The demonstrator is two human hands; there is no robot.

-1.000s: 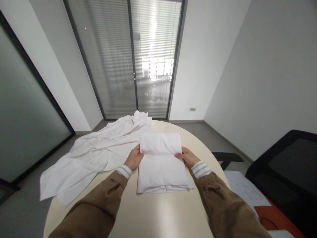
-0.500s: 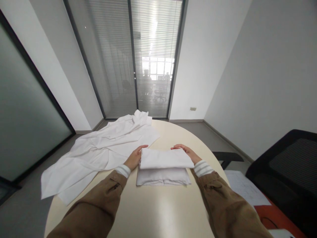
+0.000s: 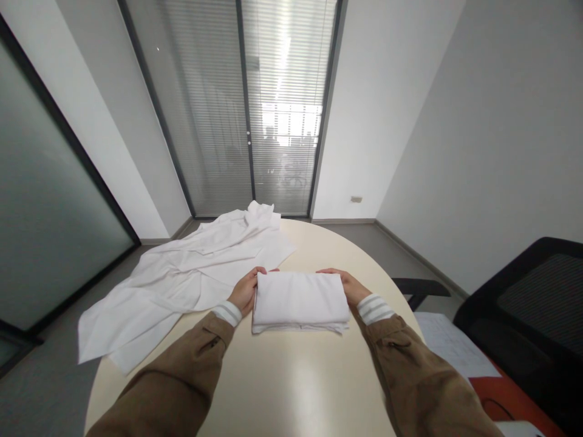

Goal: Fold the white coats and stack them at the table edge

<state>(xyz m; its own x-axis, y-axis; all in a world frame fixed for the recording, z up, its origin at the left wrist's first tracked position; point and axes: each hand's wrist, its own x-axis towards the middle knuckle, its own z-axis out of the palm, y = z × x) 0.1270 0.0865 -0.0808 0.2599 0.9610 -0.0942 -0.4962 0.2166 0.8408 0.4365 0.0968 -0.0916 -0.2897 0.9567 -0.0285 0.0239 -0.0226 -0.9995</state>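
A folded white cloth (image 3: pixel 300 300) lies on the round cream table (image 3: pixel 273 382) as a layered rectangle, with its lower layers showing along the near edge. At the far left corner my left hand (image 3: pixel 248 288) closes on the cloth, its fingertips partly hidden behind the far edge. My right hand (image 3: pixel 348 285) grips the far right corner, some fingers out of sight behind the fold. A larger heap of loose, wrinkled white fabric (image 3: pixel 182 279) spreads over the left side of the table and hangs past its edge.
To the right is a black mesh-backed chair (image 3: pixel 537 309) with an armrest (image 3: pixel 421 288) close to the table edge. Papers (image 3: pixel 455 343) and an orange-red item (image 3: pixel 505 397) lie beside it. A glass partition with blinds (image 3: pixel 282 109) stands beyond the table.
The top layer has come down toward me over the lower layers, so the cloth is now a flatter, neater rectangle. Both hands stay at its far corners.
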